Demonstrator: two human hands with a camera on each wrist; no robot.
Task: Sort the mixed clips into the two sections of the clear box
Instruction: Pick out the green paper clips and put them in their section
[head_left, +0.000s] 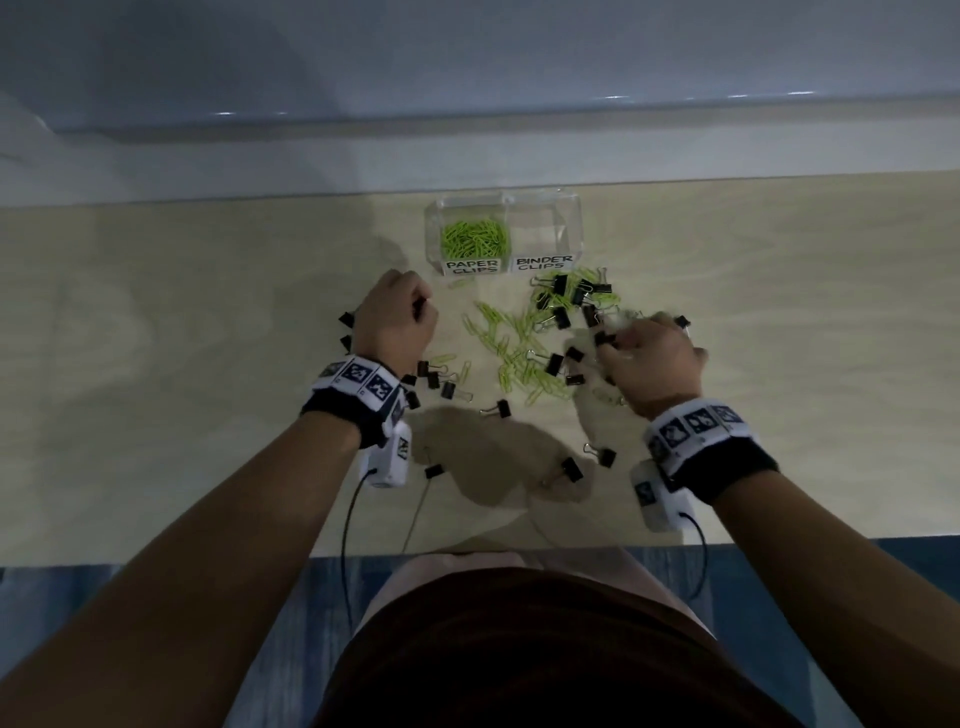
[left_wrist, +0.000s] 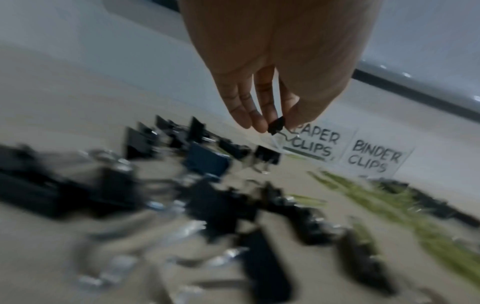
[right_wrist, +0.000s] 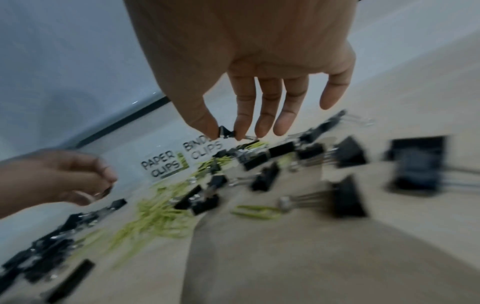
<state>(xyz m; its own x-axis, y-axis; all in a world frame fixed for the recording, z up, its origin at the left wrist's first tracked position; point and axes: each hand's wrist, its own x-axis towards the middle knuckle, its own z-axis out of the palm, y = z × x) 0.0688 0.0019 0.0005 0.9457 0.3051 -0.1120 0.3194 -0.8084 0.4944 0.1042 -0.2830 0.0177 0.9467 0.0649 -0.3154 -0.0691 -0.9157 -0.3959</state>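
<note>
Blurring hides most loose binder clips (left_wrist: 205, 162) in both wrist views. Left hand (head_left: 397, 317) pinches a small black binder clip (left_wrist: 276, 125); right hand (head_left: 652, 358) pinches another binder clip (right_wrist: 225, 131), remaining fingers extended. Clear box (head_left: 571, 218) sits near the table's (head_left: 208, 312) far edge, green paper clips (head_left: 475, 238) in its left section.

Likely office desk: pale wood-grain tabletop (head_left: 208, 338), stationery clips, hand-labelled clear organiser box (head_left: 569, 218), plain wall behind.

Black wristbands (head_left: 337, 410) – white marker tiles, white camera boxes (head_left: 388, 457), black cables; dark red-brown shirt (head_left: 524, 660).
</note>
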